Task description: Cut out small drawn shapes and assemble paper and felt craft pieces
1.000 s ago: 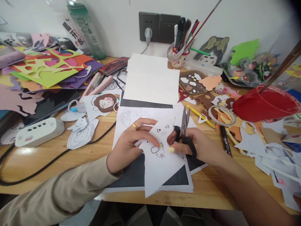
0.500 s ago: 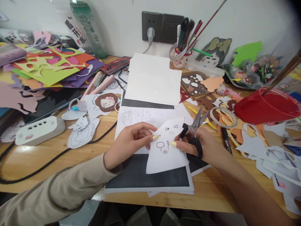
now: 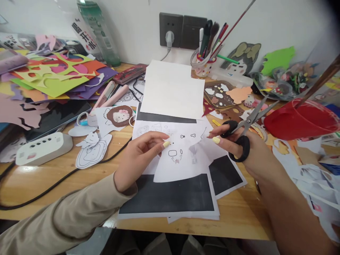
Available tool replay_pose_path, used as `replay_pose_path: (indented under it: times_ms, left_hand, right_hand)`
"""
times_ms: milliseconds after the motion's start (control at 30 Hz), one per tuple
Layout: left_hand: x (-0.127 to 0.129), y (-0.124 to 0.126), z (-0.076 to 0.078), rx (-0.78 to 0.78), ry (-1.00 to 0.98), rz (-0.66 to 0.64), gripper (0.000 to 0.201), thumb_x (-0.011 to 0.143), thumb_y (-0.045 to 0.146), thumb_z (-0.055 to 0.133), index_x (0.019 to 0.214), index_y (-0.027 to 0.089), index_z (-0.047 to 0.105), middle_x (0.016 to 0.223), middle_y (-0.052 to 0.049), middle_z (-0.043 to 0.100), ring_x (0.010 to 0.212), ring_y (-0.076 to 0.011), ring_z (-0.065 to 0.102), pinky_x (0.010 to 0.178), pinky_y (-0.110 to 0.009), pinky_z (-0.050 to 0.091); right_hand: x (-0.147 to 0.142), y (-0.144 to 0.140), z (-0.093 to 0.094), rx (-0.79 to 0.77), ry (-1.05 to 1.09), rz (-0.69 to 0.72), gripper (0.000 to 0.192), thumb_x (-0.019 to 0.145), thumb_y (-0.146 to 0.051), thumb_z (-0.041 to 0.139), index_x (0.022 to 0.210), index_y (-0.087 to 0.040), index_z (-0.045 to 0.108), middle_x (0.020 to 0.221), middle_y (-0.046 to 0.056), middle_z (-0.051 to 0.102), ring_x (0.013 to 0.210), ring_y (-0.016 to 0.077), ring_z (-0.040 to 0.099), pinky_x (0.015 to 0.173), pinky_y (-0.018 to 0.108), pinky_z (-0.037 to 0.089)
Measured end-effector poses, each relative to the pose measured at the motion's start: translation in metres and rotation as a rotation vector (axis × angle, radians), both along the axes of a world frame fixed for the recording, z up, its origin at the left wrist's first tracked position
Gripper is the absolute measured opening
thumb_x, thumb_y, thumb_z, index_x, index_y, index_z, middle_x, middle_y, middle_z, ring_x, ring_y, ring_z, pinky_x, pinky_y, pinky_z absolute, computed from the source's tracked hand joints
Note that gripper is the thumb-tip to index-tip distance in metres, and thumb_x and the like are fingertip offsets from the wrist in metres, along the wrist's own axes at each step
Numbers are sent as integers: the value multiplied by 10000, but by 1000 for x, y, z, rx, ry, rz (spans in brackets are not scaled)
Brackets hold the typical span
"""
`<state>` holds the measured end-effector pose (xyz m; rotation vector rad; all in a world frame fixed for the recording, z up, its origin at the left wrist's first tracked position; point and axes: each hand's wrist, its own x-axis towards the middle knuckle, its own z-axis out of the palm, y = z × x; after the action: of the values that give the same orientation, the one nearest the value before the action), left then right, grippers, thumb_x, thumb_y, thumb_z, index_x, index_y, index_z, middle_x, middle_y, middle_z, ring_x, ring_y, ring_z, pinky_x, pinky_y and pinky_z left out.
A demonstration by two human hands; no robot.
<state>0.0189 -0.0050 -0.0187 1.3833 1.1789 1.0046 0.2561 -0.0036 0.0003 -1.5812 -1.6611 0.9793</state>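
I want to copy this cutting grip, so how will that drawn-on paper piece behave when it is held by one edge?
The paper piece looks thin and light, so it probably flops: it already bends between the left hand and the right hand. It likely tears easily near the scissors. It seems unlikely to slip from pinched fingertips.

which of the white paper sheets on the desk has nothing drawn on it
The blank sheet lying farthest back, below the wall socket. The small sheet pinched by the left hand carries little black doodles.

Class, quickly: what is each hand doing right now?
Left hand: fingers pinching the white paper cut-out.
Right hand: fingers through the handles of the scissors, forefinger touching the paper's edge.
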Motion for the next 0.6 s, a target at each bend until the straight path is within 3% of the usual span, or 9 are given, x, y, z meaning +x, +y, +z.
replay_pose_path:
  times_ms: [100,267,433,600]
  left_hand:
    - [0,0,-1,9,29,8,127,728,254,541,823,204,608,825,5,584,638,-56,494,569,-120,442]
    - [0,-1,-3,30,0,35,116,734,242,534,822,220,607,830,18,586,671,-54,502,572,-107,439]
    - [-1,0,-5,63,-1,62,118,743,240,525,834,216,595,808,17,582,669,-55,495,571,-108,421]
    - [-1,0,-4,45,11,84,129,749,253,513,846,210,588,828,10,576,689,-66,500,586,-123,418]
  right_hand:
    - [-2,1,-1,-74,-26,-13,265,687,-422,547,884,-246,565,909,14,570,741,166,530,555,262,392]
    - [-7,1,-1,-214,-154,49,313,662,-451,555,905,-253,560,933,10,578,756,177,545,622,299,423]
    - [-6,3,-2,-218,-111,64,333,685,-435,537,947,-230,538,1007,33,562,860,192,532,714,319,421]
    - [-2,3,-2,-231,-75,81,292,685,-398,561,924,-233,541,892,18,569,757,152,537,633,266,420]
